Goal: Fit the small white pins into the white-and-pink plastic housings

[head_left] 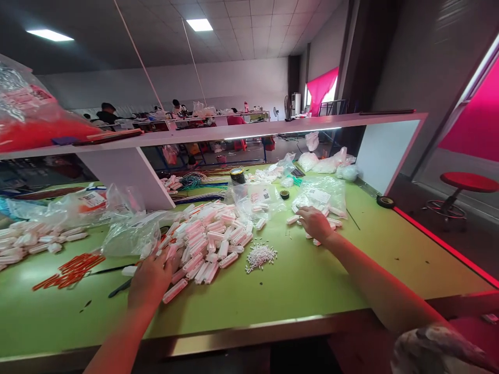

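My left hand [150,278] is at the left edge of a big heap of white plastic housings [206,239]; its thumb and fingers are apart and touch the nearest pieces. Its fingertips are partly hidden among the housings. Over a smaller group of white housings [334,222] to the right, my right hand [315,224] reaches with bent, slightly spread fingers. What lies under that palm is hidden. Between the hands lies a small pile of tiny white pieces [260,256]. A clear plastic bag [325,189] with a label is just beyond my right hand.
Orange strips [72,270] and a dark-handled tool [120,288] lie left of my left hand. More housings [23,241] are at far left. Black tape rolls [237,175] and wire bundles [193,181] sit behind the heap. A shelf [249,129] spans the table's back. A red stool [469,182] stands right.
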Demonstrator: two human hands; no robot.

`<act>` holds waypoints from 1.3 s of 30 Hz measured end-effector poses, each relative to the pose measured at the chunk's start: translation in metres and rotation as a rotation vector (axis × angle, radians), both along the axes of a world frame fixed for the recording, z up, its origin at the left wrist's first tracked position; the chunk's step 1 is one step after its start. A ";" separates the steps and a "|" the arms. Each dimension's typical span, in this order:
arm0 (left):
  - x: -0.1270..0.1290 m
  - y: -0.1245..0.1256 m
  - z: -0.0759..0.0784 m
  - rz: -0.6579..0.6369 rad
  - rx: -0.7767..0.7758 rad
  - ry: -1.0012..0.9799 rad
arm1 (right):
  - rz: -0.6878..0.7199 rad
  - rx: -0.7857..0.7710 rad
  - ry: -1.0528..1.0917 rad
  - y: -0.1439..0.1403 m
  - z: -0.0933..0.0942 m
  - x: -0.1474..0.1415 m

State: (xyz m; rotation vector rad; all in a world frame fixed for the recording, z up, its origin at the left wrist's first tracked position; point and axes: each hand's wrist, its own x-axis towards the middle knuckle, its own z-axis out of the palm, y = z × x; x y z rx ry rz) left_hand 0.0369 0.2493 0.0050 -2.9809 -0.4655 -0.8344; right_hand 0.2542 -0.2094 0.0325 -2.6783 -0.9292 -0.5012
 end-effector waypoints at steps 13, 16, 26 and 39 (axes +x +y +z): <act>-0.020 -0.038 0.006 0.031 0.004 -0.243 | 0.265 0.163 0.316 0.028 0.000 -0.022; -0.019 -0.086 0.009 -0.169 -0.103 -0.348 | 0.460 0.614 0.759 0.035 0.006 -0.040; -0.031 -0.239 0.010 -0.554 -0.605 -0.258 | 0.729 0.861 1.285 0.055 0.009 -0.090; -0.039 -0.241 -0.005 -0.394 -0.896 -0.156 | 0.796 -0.064 0.265 0.058 0.017 -0.135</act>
